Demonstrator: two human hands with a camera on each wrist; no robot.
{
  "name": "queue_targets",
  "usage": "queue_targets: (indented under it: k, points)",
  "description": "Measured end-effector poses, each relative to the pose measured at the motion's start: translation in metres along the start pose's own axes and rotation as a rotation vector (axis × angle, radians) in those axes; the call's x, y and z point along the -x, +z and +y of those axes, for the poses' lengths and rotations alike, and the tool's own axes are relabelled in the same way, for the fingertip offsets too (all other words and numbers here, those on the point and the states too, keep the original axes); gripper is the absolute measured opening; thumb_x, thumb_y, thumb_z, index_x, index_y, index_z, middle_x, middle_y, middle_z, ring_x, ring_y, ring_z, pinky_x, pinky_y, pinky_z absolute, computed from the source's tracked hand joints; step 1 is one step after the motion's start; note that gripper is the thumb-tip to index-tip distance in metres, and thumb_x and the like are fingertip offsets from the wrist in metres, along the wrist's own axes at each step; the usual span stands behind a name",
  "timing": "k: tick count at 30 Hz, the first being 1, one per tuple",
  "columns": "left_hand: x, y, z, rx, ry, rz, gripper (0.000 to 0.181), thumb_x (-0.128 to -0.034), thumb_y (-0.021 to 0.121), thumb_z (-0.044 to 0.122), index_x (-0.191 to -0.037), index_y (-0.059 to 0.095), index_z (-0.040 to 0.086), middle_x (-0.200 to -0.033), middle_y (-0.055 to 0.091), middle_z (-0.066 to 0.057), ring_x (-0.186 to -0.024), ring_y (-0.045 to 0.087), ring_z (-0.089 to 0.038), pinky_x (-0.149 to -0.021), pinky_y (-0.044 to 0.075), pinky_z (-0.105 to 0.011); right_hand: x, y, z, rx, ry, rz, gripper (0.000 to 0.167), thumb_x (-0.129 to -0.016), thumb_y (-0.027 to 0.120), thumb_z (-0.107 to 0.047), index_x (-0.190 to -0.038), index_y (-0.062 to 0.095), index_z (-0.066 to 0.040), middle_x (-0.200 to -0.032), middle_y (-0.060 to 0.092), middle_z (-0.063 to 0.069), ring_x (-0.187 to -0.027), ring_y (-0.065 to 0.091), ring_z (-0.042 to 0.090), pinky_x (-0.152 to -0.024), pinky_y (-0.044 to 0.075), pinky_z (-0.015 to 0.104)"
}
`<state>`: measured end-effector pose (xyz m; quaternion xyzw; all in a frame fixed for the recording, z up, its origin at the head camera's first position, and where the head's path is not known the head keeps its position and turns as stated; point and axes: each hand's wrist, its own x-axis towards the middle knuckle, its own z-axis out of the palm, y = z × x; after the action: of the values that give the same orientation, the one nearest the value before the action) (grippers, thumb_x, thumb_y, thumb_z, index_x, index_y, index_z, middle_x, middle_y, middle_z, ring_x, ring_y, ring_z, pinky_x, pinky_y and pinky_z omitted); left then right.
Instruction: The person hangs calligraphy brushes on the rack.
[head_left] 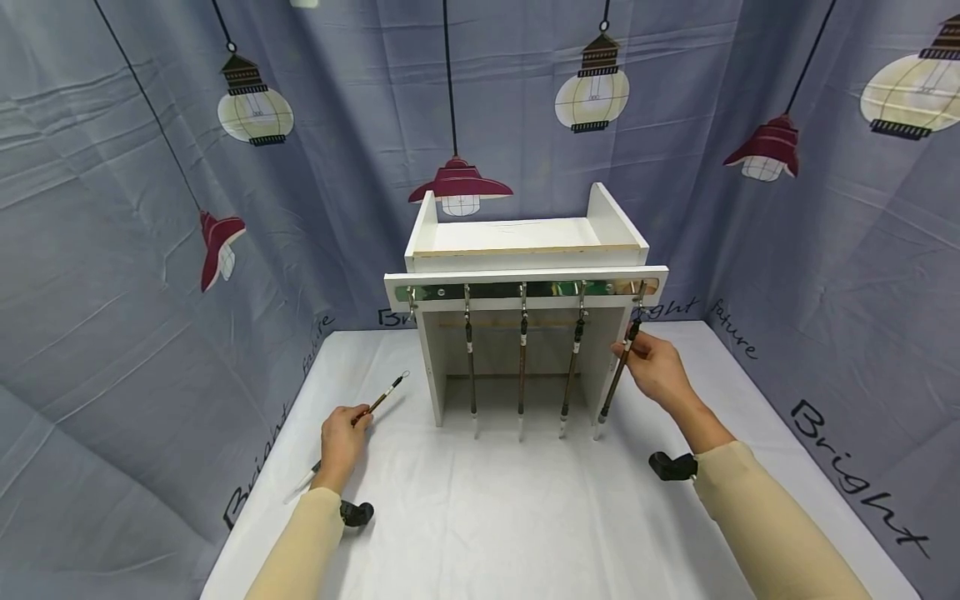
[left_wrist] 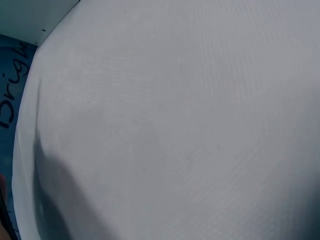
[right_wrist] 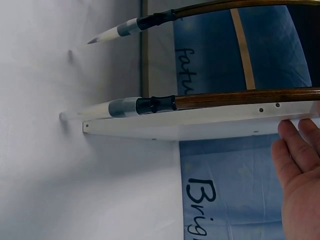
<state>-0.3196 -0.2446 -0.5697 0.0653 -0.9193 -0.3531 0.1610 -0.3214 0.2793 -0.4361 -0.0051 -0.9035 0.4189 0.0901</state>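
Note:
My left hand (head_left: pixel 343 442) grips a calligraphy brush (head_left: pixel 386 392) by its handle, its loop end pointing up and to the right. The clear-capped tip of that brush points toward the lower left. On the hook rail (head_left: pixel 491 290), several brushes hang in a row by their loops, capped tips down. My right hand (head_left: pixel 660 367) pinches the rightmost hanging brush (head_left: pixel 617 379) near its upper end, just under the hook. In the right wrist view, the loosely bent fingers (right_wrist: pixel 297 150) show beside the dark wooden handle (right_wrist: pixel 240 97); the pinch itself is outside that view.
A white wooden stand (head_left: pixel 525 237) with an open top tray bears the rail. The leftmost hook (head_left: pixel 411 300) has no brush on it. White cloth (head_left: pixel 510 517) covers the table, with a grey-blue lantern-print curtain (head_left: pixel 337 208) around it.

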Motion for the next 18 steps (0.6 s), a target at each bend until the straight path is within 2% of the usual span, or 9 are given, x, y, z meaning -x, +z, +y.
queue_targets:
  k: [8, 18]
  points:
    - [0.002, -0.004, 0.006, 0.023, 0.048, 0.04, 0.028, -0.0996, 0.07, 0.014, -0.124, 0.074, 0.003, -0.111, 0.068, -0.019, -0.098, 0.068, -0.034, -0.083, 0.058, -0.048, 0.0, 0.0, 0.0, 0.005, 0.0, -0.008, 0.046, -0.108, 0.053, -0.043, -0.121, 0.064, 0.0, -0.135, 0.064, 0.028, -0.125, 0.06, 0.048, -0.097, 0.053, 0.063]
    - [0.001, -0.01, 0.014, 0.04, 0.103, 0.06, 0.027, -0.0987, 0.071, 0.014, -0.123, 0.075, 0.003, -0.11, 0.067, -0.019, -0.097, 0.067, -0.034, -0.081, 0.058, -0.049, 0.001, -0.001, -0.002, -0.001, 0.007, -0.012, 0.05, -0.108, 0.052, -0.044, -0.128, 0.063, 0.0, -0.139, 0.062, 0.029, -0.13, 0.057, 0.05, -0.1, 0.051, 0.066]
